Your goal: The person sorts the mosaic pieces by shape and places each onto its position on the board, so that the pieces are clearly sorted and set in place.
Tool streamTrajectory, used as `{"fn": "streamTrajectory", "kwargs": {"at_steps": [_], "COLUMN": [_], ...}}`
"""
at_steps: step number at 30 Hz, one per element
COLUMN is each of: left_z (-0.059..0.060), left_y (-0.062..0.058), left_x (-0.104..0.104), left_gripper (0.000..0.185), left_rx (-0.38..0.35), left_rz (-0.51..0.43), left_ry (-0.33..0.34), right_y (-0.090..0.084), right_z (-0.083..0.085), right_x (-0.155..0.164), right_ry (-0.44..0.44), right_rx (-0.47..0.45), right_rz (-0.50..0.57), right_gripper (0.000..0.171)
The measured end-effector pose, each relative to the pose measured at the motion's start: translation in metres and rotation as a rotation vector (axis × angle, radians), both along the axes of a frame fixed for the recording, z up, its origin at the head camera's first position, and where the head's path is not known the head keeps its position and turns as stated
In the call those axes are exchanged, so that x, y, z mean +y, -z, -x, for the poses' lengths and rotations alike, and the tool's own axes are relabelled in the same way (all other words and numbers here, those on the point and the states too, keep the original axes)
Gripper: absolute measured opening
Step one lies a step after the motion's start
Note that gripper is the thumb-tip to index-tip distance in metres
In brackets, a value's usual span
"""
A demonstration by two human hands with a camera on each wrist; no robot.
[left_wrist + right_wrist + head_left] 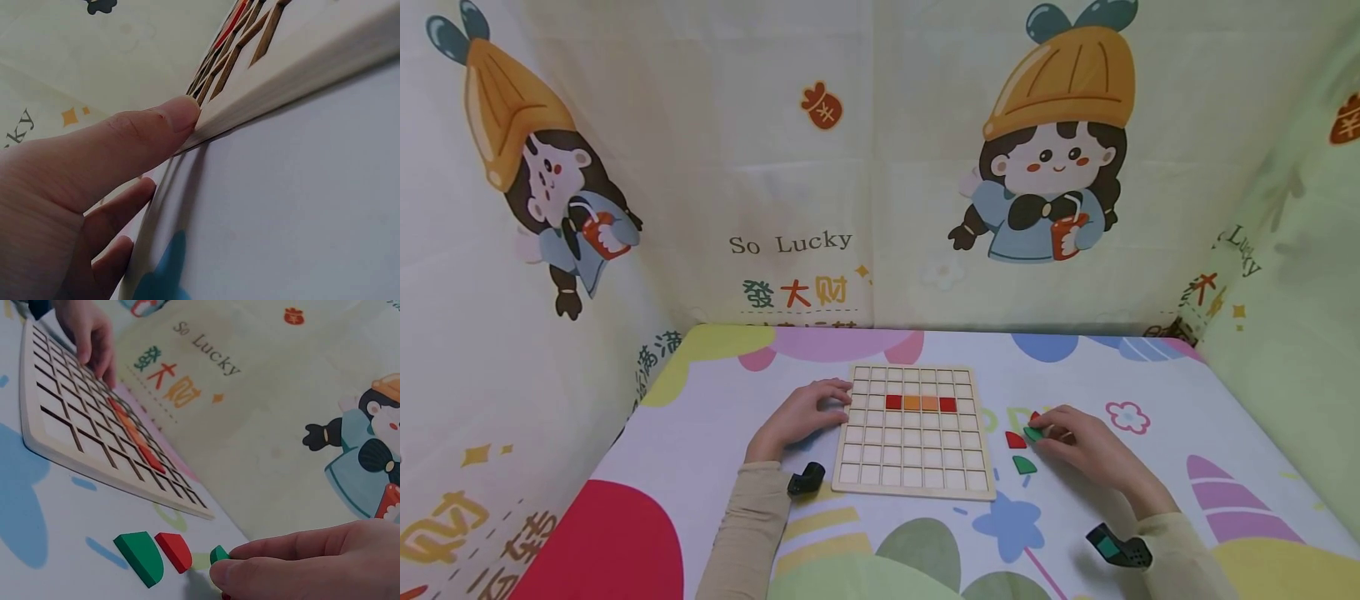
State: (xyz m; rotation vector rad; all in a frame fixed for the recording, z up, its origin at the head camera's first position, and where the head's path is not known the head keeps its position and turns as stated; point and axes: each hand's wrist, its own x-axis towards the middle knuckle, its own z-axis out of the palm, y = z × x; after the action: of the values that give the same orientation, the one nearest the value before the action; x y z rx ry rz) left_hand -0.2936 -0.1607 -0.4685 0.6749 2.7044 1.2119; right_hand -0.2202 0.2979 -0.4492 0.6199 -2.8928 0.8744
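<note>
A wooden grid board [913,492] lies on the table. One of its rows holds a red square tile [893,402], two orange tiles [921,403] and another red tile [947,405]. My left hand [797,414] touches the board's left edge, its thumb [140,131] against the wooden rim. To the right of the board, my right hand [1086,446] pinches a small green piece [219,554] between thumb and finger. Beside it lie a red quarter-round piece [1016,440] and a green quarter-round piece [1023,466]. Another red piece [1035,415] is partly hidden by the fingers.
A colourful patterned cloth [715,433] covers the table. Printed cloth walls [917,283] stand behind it and at both sides. Each wrist wears a small black device, one at the left [807,479] and one at the right [1120,547].
</note>
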Motion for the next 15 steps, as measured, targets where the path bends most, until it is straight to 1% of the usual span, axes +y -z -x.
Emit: {"fn": "streamTrajectory", "kwargs": {"at_steps": [4, 8, 15], "left_z": [-0.0006, -0.0006, 0.0002], "left_y": [-0.001, -0.0012, 0.0004], "left_x": [-0.0002, -0.0002, -0.0008], "left_gripper": [0.022, 0.022, 0.022], "left_rx": [0.001, 0.002, 0.009], "left_rz": [0.001, 0.014, 0.005], "left_ry": [0.001, -0.002, 0.007], "right_y": [0.0002, 0.0005, 0.001], "right_z": [0.0001, 0.001, 0.0009], "right_x": [-0.0017, -0.0023, -0.0033], "right_ry": [-0.028, -0.033, -0.014], "right_rx": [0.041, 0.058, 0.032], "right_rz": [0.011, 0.014, 0.009], "right_gripper": [0.027, 0.027, 0.027]}}
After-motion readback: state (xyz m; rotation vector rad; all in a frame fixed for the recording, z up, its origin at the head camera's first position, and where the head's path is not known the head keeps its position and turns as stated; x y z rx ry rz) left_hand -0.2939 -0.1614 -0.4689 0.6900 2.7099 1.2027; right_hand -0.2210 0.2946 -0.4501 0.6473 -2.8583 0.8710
